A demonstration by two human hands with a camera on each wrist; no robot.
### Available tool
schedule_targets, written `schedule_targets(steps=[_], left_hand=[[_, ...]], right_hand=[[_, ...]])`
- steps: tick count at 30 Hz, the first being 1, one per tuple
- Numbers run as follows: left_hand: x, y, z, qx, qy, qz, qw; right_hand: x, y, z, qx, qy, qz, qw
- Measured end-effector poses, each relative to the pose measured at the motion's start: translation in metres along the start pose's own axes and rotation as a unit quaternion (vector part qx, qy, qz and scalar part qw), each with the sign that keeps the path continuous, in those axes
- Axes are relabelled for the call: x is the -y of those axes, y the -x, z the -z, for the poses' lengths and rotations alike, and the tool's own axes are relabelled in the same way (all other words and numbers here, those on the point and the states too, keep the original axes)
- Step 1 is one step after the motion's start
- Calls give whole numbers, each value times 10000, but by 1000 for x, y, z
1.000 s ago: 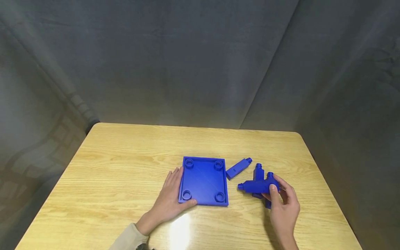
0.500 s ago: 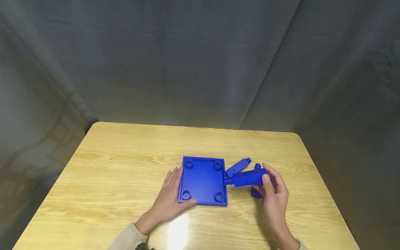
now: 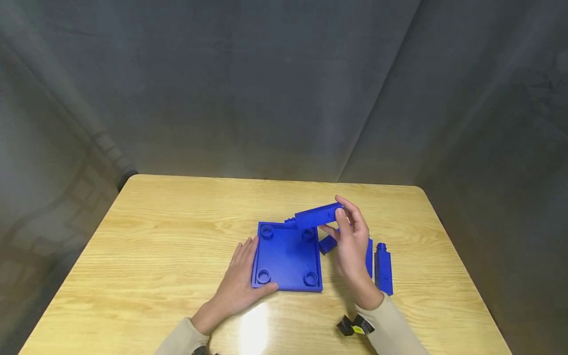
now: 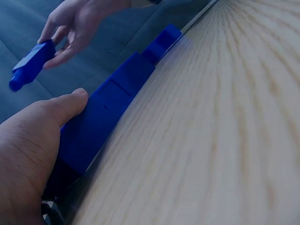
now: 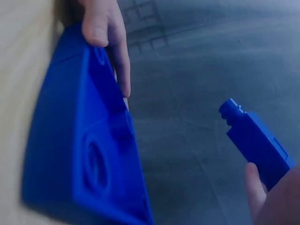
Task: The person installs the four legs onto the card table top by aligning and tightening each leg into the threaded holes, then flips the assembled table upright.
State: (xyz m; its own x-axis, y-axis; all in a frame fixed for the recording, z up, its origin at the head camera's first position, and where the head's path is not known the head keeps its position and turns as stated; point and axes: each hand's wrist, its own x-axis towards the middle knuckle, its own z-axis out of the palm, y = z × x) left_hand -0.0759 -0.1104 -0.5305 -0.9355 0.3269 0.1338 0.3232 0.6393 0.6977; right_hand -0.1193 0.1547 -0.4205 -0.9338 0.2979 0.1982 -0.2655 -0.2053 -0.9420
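Still touching the blue tray (image 3: 289,261), lower centre, with the left hand (image 3: 241,281), straight-fingered, thumb apart. Pinching a blue block (image 3: 315,217) in the right hand (image 3: 352,241), moved left above the tray's upper-right corner. Partly hiding loose blocks (image 3: 384,270), lower right.

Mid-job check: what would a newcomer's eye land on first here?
Probably the blue peg in the right hand, held clear of the square blue tray, near its back right corner in the head view. The tray sits on the wooden table, a round socket in each corner, the left hand at its left edge. Three more blue pegs lie on the table to its right.
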Motion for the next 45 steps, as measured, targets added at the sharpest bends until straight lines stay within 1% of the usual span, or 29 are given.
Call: schedule_targets(steps=[6,11,15,20,27,31,35,41,45], left_hand=[[1,1,2,4,9,-61,10000],[2,4,2,-8,50,-24,10000],[2,4,1,-12,37,-10,10000],[2,2,1,-26,62,-28,10000],[2,1,0,-107,80,-156,9998],[2,1,0,-167,60,-229,9996],[1,1,1,-141,62,-185,9997],[0,1,1,-117,16,-150,9998],[0,1,1,-90,3,-135,9999]], right_hand=[[-4,-11,-25,16,-61,-86,9999],[-8,-17,-39,283,-111,-205,9993],[-14,-17,-48,453,-192,-270,9984],[-25,-19,-50,464,-159,-315,9983],[-42,-20,-47,599,24,-564,9966],[-50,-20,-46,750,312,-515,9954],[-58,-21,-46,858,526,-488,9937],[-62,-20,-47,852,1002,-429,9904],[-65,-19,-47,930,1283,-258,9870]])
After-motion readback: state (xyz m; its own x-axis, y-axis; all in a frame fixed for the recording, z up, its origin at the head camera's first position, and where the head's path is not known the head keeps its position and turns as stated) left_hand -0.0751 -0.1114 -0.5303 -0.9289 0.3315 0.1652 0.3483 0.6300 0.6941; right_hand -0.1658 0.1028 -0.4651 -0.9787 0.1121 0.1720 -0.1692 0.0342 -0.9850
